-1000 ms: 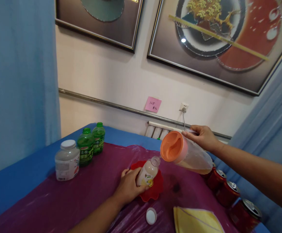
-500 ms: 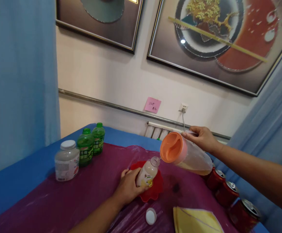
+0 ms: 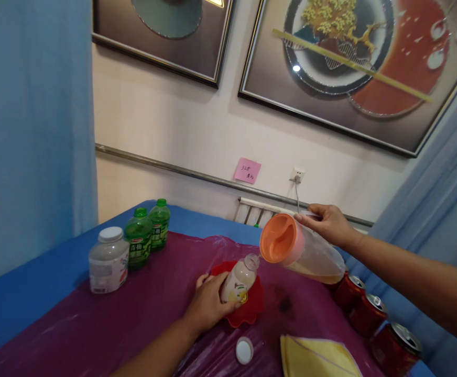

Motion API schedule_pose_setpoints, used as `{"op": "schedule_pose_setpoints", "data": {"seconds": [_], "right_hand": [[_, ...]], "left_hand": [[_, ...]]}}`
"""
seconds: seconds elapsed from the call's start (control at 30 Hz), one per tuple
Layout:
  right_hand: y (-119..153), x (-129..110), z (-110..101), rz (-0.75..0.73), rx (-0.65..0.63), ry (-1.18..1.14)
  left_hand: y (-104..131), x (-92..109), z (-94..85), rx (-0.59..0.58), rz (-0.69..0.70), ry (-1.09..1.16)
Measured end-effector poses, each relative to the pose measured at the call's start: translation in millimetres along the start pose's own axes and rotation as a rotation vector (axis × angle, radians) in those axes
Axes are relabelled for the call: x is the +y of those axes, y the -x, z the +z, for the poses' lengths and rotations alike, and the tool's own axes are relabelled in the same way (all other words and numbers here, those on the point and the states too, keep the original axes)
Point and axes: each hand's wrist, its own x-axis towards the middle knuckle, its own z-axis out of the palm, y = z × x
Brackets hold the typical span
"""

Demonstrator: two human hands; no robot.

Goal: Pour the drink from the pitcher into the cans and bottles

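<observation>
My left hand [image 3: 208, 302] is wrapped round a small clear bottle [image 3: 239, 283] with a printed label, its open mouth tilted up to the right. The bottle is over a red scalloped dish [image 3: 254, 306]. My right hand [image 3: 326, 224] grips the handle of a translucent pitcher [image 3: 315, 256] with an orange lid [image 3: 279, 239]. The pitcher is tipped nearly on its side, some pale yellowish liquid inside, its lid close to the bottle's mouth. Below the dish lies a white cap [image 3: 245, 350] on the purple sheet [image 3: 142, 324].
A white-lidded jar [image 3: 108, 267] and two green bottles [image 3: 138, 241] stand at the left. Several red cans [image 3: 368, 314] line the right edge. A yellow cloth [image 3: 318, 358] lies at the front. Blue curtains hang on both sides, and framed pictures on the wall behind.
</observation>
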Motion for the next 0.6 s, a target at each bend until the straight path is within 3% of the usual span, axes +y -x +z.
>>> {"op": "schedule_pose_setpoints", "data": {"seconds": [0.6], "right_hand": [[1.0, -3.2, -3.3, 0.005, 0.004, 0.011]], "left_hand": [[0.7, 3.4, -2.2, -0.014, 0.005, 0.008]]}}
